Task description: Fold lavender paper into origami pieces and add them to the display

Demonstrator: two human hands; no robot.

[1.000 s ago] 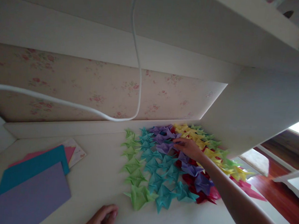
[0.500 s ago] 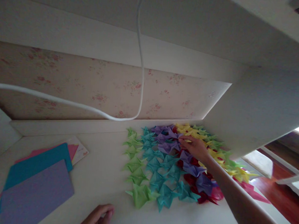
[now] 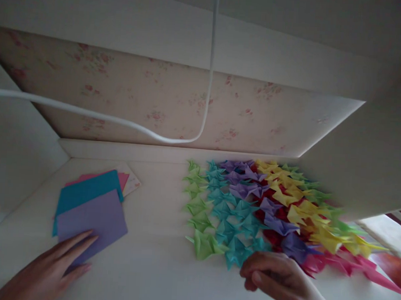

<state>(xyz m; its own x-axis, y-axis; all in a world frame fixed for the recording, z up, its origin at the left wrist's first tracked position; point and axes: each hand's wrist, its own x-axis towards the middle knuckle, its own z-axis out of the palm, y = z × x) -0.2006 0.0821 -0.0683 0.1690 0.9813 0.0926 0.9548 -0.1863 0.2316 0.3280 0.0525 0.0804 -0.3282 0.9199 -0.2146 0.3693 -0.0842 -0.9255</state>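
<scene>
My left hand (image 3: 58, 259) lies with stretched fingers over the lower left of a purple paper sheet (image 3: 106, 212). The purple sheet rests partly on a blue sheet (image 3: 87, 184), with pink paper (image 3: 123, 179) underneath. At the front of the folded paper cranes, my right hand (image 3: 277, 277) has its fingers curled, and nothing shows in them. Closest to it are turquoise cranes (image 3: 237, 250) and a purple crane (image 3: 296, 247). Light green cranes (image 3: 207, 244) form the left row, yellow cranes (image 3: 285, 194) stand toward the right, and pink cranes (image 3: 342, 260) sit at the front right.
A white cord (image 3: 121, 119) hangs in front of the flowered wall (image 3: 156, 98). White panels (image 3: 347, 175) close in the white tabletop (image 3: 160, 210) at the sides, and a shelf (image 3: 276, 42) overhangs it. A pale printed paper (image 3: 133, 184) sticks out behind the sheets.
My right hand has left the purple crane at the back and come forward, fingers curled. My left hand has moved left onto the purple sheet and its fingers have straightened. The view has shifted left.
</scene>
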